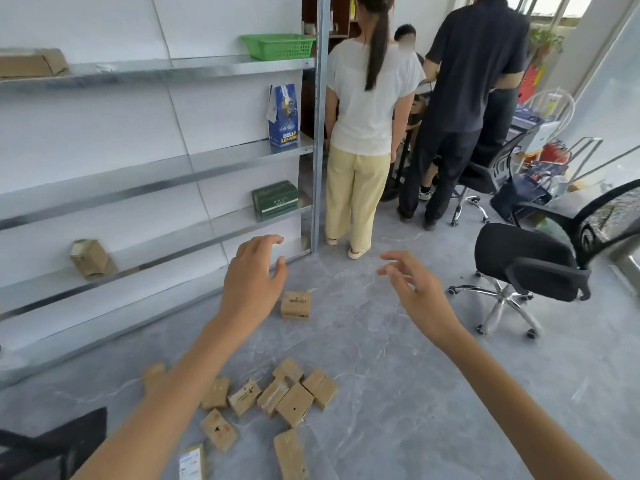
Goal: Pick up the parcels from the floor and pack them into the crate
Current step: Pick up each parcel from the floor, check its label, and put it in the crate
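Note:
Several small brown cardboard parcels (277,396) lie scattered on the grey floor near the bottom centre. One parcel (295,305) sits apart, farther out, just right of my left hand. My left hand (252,282) is stretched forward above the floor, fingers spread, holding nothing. My right hand (415,292) reaches out at the same height, fingers apart and empty. A dark object (52,445) shows at the bottom left corner; I cannot tell whether it is the crate.
Metal shelving (156,174) runs along the left wall with a green basket (278,46), a blue bag (283,116), a green box (275,200) and a brown parcel (90,258). Two people (367,126) stand ahead. Black office chairs (530,265) are at right.

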A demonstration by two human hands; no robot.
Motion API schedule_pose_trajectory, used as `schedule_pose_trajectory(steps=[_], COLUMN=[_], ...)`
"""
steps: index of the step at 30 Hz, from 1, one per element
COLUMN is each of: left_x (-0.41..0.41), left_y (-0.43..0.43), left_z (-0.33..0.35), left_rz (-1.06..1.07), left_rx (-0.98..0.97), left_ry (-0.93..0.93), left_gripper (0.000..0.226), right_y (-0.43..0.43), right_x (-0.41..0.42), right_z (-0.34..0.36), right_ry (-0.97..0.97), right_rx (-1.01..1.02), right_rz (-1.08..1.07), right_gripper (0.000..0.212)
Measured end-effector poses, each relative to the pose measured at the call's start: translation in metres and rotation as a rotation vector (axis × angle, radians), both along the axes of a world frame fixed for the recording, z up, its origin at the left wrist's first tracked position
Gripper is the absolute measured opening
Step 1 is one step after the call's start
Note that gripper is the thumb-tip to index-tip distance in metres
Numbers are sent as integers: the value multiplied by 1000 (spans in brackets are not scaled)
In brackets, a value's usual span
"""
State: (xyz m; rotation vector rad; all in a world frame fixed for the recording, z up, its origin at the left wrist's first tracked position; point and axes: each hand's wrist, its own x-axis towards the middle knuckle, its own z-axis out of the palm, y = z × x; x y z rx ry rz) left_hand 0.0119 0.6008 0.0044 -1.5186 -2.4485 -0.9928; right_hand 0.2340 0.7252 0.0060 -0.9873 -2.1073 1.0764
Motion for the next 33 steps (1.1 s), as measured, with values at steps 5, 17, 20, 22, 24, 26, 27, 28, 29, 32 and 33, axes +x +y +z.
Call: schedule_pose_trajectory(steps=[5,17,20,22,24,26,27,28,29,32,33], left_x=[-2,-79,-105,-122,-138,-152,-159,-166,-173,-195,-203], left_y=[48,211,242,261,277,293,301,310,319,352,365], left_z=[-7,-24,-23,-21,-22,-27,-31,-37,-44,-71,-80], left_rz=[60,146,156,172,205,230,240,252,267,329,347], left_rx=[-19,3,-8,-16,-20,-40,-51,-61,-72,-122,-133], left_ry=[11,-45,-29,-22,-28,-27,-29,-37,-46,-83,-109], left_gripper=[31,32,36,40,41,42,41,41,41,39,39], right_y=[65,232,270,294,316,336,347,359,370,409,425], right_x=[-11,-116,-146,-165,-182,-199,-209,-218,-228,-262,-276], right_z=[-11,-30,-34,-38,-45,-52,-56,-61,-66,-87,-96], right_ry=[-1,-152,-163,-161,-173,-185,-188,-191,-194,-236,-251], right_rx=[-10,70,46,23,-1,-18,-36,-56,-69,-80,-95], right_rz=[36,259,286,296,317,341,351,361,376,428,452], right_gripper=[22,19,21,22,22,21,21,21,20,19,19])
